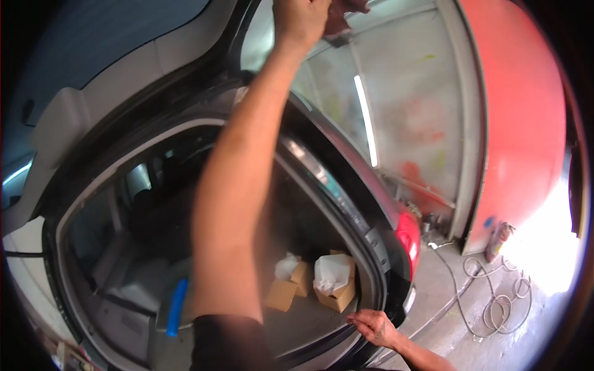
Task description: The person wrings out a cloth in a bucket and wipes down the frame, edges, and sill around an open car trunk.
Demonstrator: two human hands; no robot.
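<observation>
My left hand is raised to the top edge of the view, beside the open tailgate. Its fingers are closed and partly cut off by the frame. A dark red, crumpled piece that looks like a rag sticks out from it. Low on the right, my right hand is by the rim of the car's rear opening. Its fingertips are pinched together, and anything between them is too small to make out. My left forearm hides part of the car's interior.
Inside the cargo area stand two small cardboard boxes with white wrapping, and a blue tube-like object. Right of the red tail light, a coiled hose lies on the floor near a fire extinguisher and a red panel.
</observation>
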